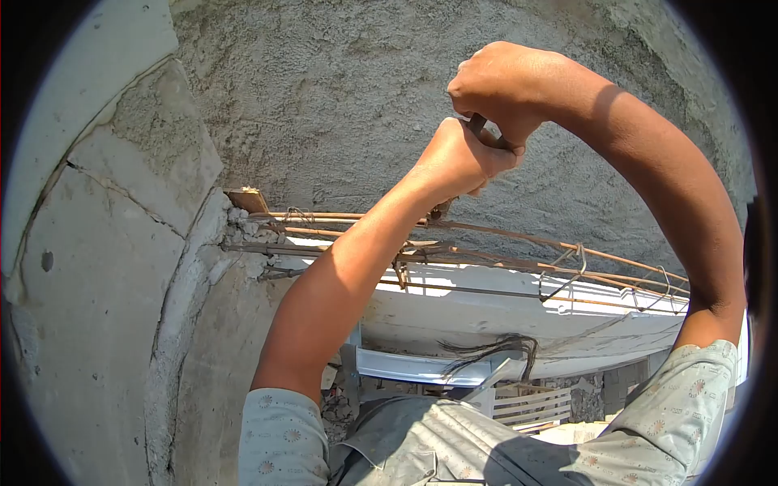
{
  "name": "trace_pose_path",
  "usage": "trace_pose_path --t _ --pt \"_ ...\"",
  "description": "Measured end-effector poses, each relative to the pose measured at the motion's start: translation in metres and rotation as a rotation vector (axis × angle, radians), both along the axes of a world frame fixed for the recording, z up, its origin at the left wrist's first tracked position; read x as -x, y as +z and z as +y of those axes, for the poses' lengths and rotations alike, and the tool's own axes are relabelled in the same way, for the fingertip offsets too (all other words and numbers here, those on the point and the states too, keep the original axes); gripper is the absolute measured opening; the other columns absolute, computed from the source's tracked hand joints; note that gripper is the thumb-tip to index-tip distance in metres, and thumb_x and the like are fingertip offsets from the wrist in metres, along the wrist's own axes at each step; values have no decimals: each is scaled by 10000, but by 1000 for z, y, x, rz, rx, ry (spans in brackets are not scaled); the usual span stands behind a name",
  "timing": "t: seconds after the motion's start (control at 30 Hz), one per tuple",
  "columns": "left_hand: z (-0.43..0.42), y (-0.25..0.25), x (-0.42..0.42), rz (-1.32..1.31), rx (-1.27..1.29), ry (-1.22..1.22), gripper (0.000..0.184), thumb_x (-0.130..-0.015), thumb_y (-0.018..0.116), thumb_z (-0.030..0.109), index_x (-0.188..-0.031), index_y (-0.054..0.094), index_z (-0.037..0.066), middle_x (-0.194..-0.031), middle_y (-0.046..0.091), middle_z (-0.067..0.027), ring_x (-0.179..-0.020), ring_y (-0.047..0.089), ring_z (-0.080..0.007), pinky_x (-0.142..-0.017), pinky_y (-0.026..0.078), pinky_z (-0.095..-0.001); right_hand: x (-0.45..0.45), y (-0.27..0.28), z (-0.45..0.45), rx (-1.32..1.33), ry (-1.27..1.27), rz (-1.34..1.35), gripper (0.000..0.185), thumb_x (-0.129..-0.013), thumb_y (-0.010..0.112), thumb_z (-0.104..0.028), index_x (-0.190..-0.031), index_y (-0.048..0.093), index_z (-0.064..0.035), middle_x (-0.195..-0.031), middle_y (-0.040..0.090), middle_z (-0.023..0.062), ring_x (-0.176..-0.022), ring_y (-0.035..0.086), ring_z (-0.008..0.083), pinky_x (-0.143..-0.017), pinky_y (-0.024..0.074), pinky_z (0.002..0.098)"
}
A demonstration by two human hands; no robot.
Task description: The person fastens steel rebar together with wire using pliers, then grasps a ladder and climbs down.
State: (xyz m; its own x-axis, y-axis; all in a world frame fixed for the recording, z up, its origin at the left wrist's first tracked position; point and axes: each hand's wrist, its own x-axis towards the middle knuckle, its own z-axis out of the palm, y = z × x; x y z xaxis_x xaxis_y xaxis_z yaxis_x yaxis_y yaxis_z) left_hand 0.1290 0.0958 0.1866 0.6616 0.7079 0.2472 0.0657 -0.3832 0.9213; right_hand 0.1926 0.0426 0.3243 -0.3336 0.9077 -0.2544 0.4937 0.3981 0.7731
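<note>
Both hands are closed near each other, in front of the rough grey cement surface (348,105). My left hand (470,162) is wrapped around a dark metal tool (478,123), and only short parts of the tool show between the fists. Just above it, my right hand (498,85) grips the same tool with its wrist bent. The tool's kind is hidden by my fingers. Under the left hand, rusty steel reinforcing bars (502,257) run across in a cage, with wire stirrups (580,263) around them.
A white beam-like block (486,308) lies below the bars. A loose bundle of black wires (531,350) hangs over it. Lower down are a pale metal channel (421,367) and white slats (531,409). Cracked concrete (97,267) fills the left, near a small wooden piece (247,200).
</note>
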Motion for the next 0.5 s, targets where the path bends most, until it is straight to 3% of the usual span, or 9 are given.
trace_pose_path --t 0.07,0.17,0.23,0.27,0.3,0.37,0.4,0.43,0.5 --pt "18 -1 9 -170 196 -237 270 -807 782 209 -671 595 70 -557 560 -34 -463 508 -107 -435 406 -297 -18 -7 -4 -113 363 64 565 -544 888 -171 -1077 713 -99 -1032 718 96 -1030 684 198 -935 536 360" --pt "29 -4 14 -218 302 -514 262 -784 790 211 -704 583 72 -591 572 -48 -457 504 -111 -433 411 -291 -59 -32 2 -344 598 76 509 -718 796 -175 -1200 637 -151 -1126 660 39 -1174 591 137 -1106 416 349" --pt "31 -3 10 -138 269 -575 267 -770 797 228 -750 597 53 -626 591 -64 -487 528 -123 -461 435 -297 -70 -38 2 -381 500 33 390 -773 748 -162 -1151 654 -155 -1113 666 38 -1152 602 141 -1079 439 351" --pt "33 -2 8 -79 225 -544 280 -766 799 242 -782 611 35 -650 605 -75 -518 552 -135 -488 456 -305 -70 -39 1 -367 469 91 214 -796 709 -123 -1009 700 -138 -1028 721 61 -1060 670 179 -961 518 359" --pt "34 0 5 -15 176 -513 300 -761 801 255 -813 625 17 -673 619 -87 -549 576 -147 -515 477 -313 -71 -38 2 -298 310 74 169 -774 715 -111 -941 706 -127 -966 728 73 -994 690 202 -898 538 363" --pt "14 4 7 74 -200 -180 347 -763 796 267 -903 645 -12 -717 644 -98 -629 616 -175 -596 502 -324 -57 -27 -1 -162 -14 53 80 -729 726 -85 -806 718 -105 -840 741 95 -861 729 246 -774 578 369" --pt "-1 6 9 118 -384 -21 378 -764 794 273 -948 655 -26 -738 657 -103 -669 635 -188 -636 515 -330 -58 -24 -2 -122 37 54 41 -665 722 -47 -690 707 -76 -689 702 115 -708 724 301 -641 585 397" --pt "-22 14 9 234 -354 52 439 -780 795 283 -1044 659 -40 -798 682 -106 -760 659 -208 -723 516 -334 -47 -19 -1 -37 -116 28 103 -618 742 -47 -719 724 -61 -732 713 134 -722 726 300 -630 586 404" --pt "-27 -11 -15 22 -341 250 385 -805 794 291 -990 670 -23 -769 668 -93 -721 624 -175 -693 501 -338 -28 -9 0 66 -268 -16 154 -601 787 -72 -746 736 -58 -755 723 133 -718 723 301 -627 589 410"
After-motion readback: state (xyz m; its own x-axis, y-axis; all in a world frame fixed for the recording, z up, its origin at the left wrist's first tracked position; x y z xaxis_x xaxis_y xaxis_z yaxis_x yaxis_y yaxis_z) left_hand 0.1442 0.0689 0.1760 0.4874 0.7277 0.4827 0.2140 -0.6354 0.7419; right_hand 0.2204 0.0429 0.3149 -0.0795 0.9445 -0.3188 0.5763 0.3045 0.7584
